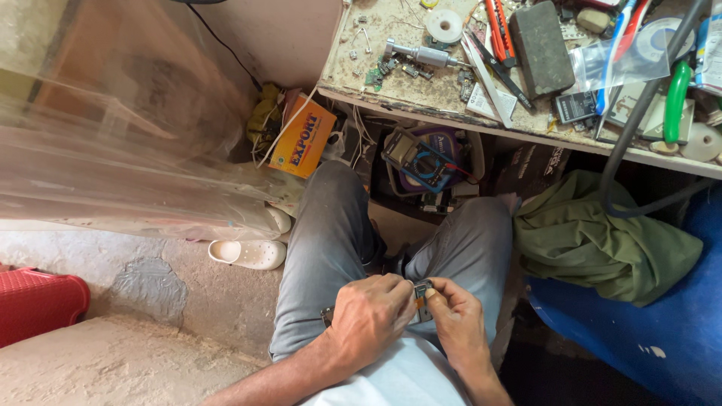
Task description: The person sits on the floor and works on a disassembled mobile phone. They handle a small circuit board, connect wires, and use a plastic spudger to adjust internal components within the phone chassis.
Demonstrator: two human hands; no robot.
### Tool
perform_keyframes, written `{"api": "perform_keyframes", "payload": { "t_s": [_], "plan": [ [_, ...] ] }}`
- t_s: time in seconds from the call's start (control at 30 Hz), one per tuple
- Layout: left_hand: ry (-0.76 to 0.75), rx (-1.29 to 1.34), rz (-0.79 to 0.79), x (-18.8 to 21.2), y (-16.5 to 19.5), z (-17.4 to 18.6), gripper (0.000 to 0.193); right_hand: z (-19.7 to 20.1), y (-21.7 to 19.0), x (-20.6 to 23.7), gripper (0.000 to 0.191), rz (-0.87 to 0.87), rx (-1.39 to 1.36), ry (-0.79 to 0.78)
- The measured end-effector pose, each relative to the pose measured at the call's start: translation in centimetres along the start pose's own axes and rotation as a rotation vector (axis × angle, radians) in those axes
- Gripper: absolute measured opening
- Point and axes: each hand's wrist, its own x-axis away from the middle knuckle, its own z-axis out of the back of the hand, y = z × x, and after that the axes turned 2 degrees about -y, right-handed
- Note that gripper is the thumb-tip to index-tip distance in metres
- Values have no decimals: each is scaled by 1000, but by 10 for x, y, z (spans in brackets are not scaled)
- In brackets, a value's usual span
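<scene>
I sit with my knees in grey trousers (331,225) pointing at a workbench. Both hands meet over my lap. My left hand (368,316) closes around a small dark electronic part (421,292) with a metal edge. My right hand (455,319) pinches the same part from the right, thumb and forefinger on its top. Most of the part is hidden by my fingers.
The cluttered workbench (421,101) above carries cutters, tape rolls, a grey block and small circuit pieces. Under it lie a multimeter (421,162) and an orange box (302,135). A green cloth (602,240) and blue seat lie right; a white sandal (248,253), red basket (37,301) and clear plastic sheet left.
</scene>
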Motion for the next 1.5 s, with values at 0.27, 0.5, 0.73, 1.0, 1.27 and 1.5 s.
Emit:
{"api": "perform_keyframes", "payload": {
  "t_s": [0.27, 0.5, 0.73, 1.0, 1.27, 1.5],
  "plan": [
    [-26, 4, 83, 1, -4, 1, 13, 6, 5, -1, 31, -2, -12, -71],
    [-69, -11, 127, 2, -8, 0, 15, 6, 0, 1, 33, -51, 0, -98],
    [-52, 9, 146, 3, -7, 2, 16, 3, -5, 2, 36, -70, -15, -118],
    [-58, 11, 127, 4, -6, 4, 15, 4, -4, 2, 35, -71, -25, -127],
    [-60, 16, 129, 5, -7, 4, 15, 3, 0, 0, 31, -54, -45, -98],
    [-21, -3, 144, 4, -6, 0, 16, -1, -8, 3, 29, -68, 108, -42]
  ]
}}
